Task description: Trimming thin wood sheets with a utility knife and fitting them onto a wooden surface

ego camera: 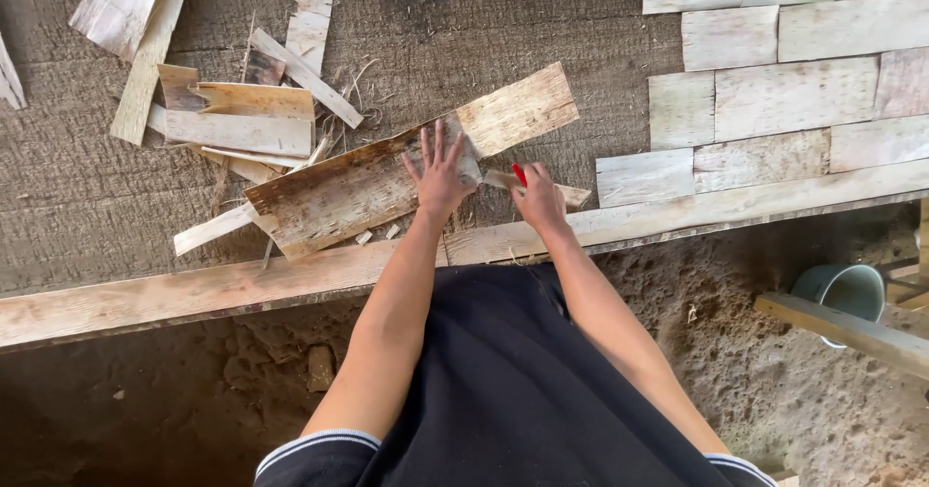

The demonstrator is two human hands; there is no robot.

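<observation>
A long pale sheet of dried bark-like material [368, 182] lies slanted on the grey work surface [87, 206]. My left hand [440, 172] presses flat on it with fingers spread, near its right half. Just to the right, my right hand [537, 197] is closed around a small tool with a red handle [519, 172], its tip at the sheet's lower edge. A narrow strip [566, 194] sticks out beside that hand.
Offcuts and strips [242, 119] are heaped at the upper left. Flat rectangular pieces [774, 90] lie in rows at the right. A wooden plank [194, 293] edges the surface; below it are bare earth and a grey-green bucket [847, 289].
</observation>
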